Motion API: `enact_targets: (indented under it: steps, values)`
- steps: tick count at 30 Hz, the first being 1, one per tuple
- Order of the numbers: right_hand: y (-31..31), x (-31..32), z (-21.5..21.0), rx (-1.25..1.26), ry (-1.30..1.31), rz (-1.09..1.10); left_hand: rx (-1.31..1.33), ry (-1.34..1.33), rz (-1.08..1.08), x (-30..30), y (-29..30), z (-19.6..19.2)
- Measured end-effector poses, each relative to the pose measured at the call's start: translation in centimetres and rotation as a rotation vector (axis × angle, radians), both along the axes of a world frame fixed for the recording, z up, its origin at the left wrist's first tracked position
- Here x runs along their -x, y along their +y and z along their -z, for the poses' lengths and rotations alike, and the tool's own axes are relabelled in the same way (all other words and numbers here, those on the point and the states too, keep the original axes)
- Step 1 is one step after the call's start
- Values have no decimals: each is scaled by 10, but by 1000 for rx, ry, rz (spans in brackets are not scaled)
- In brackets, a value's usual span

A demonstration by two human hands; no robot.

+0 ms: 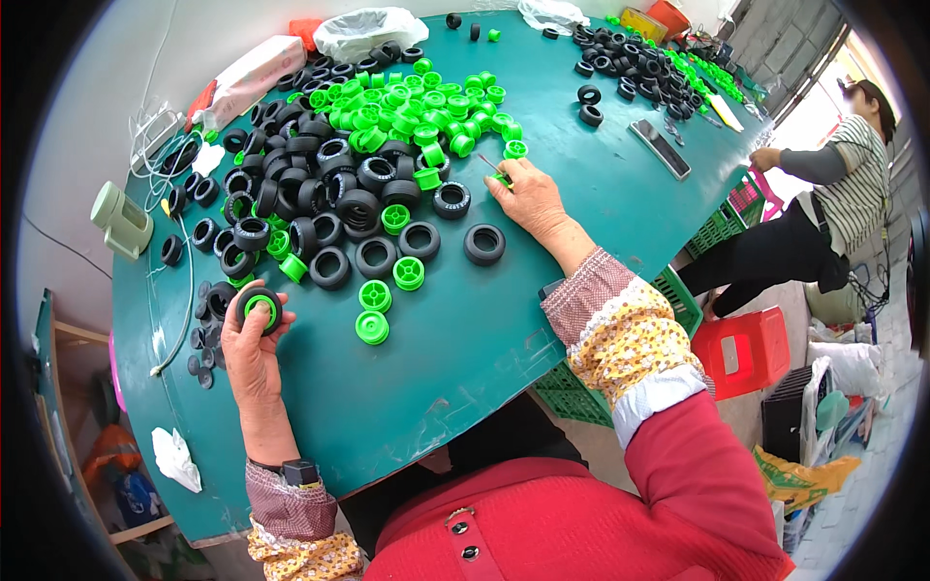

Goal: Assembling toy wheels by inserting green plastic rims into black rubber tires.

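Observation:
My left hand [250,351], at the left of the table, grips a small black toy tyre [260,288] with a green wheel hub inside it. Its thumb lies across the hub. Over the table's middle, my right hand [533,200] is closed on a thin metal-shafted tool [486,162]; a bit of green shows at the fingertips, and the fingers hide most of it. Between and beyond my hands lies a heap of loose black tyres [315,160] and green hubs [397,105]. Several hubs [371,327] stand apart at the heap's near edge.
Small dark discs [206,380] lie left of my left hand, near a white cable [184,290] and a pale green cup [121,221]. A phone [661,150] rests to the right. Beyond it is another parts pile [639,68]. A person [838,179] works at the right edge, beside a red stool [741,351].

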State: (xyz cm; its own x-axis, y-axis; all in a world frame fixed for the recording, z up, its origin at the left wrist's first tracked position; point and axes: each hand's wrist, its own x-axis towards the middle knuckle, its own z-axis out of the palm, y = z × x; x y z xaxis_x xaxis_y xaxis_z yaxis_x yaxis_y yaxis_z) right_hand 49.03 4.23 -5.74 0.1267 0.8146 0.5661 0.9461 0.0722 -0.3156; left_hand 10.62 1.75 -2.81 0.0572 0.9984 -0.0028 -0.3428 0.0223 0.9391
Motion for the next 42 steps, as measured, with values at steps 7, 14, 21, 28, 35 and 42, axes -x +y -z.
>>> enact_targets:
  steps: [7, 14, 21, 28, 35, 42]
  values:
    - [-2, 9, -26, 461, 345, 20, -15, 3, 36, 2, 0, -7]
    - [6, 9, -11, 360, 145, 310, -9, 27, 43, 1, -2, -10]
    - [-6, 53, -58, -31, 435, -18, -8, 31, 104, -5, -3, -6]
    - [-34, 210, -75, 722, 1019, -828, -27, -4, 119, 4, 3, 2]
    - [-30, 224, -42, 555, 917, -868, -53, 24, 68, 5, 4, 3]
    - [-41, 224, -47, 488, 628, -806, -229, 408, -10, -1, 2, 1]
